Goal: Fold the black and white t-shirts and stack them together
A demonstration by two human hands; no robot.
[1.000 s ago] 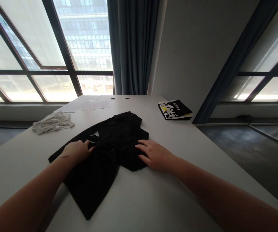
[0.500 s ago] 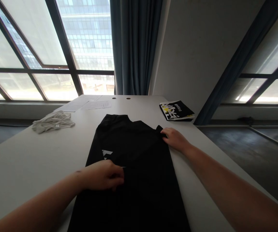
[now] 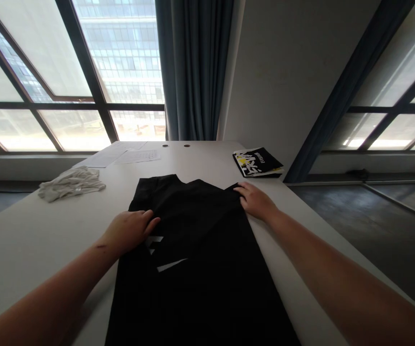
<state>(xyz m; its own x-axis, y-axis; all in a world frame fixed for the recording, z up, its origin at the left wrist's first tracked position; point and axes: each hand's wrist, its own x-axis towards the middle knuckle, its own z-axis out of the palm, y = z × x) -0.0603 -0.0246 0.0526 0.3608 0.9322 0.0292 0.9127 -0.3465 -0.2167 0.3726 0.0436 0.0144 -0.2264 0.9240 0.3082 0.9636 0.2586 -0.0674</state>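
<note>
Shirt (image 3: 207,288) lies spread on table (image 3: 66,230), near middle; likely light, soft, limp, best held by edges; left hand (image 3: 131,230) on its left side, right hand (image 3: 256,199) at far right corner, fingers part-bent, can't tell if pinching

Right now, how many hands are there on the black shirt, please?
2: the left hand is on the left side of the black shirt, and the right hand is at its far right corner. No other hands are in view.

The black fabric garment (image 3: 207,298) bore angular, seemingly pale-grey markings (image 3: 171,265); the crumpled cloth (image 3: 70,184) was plain off-white.
</note>
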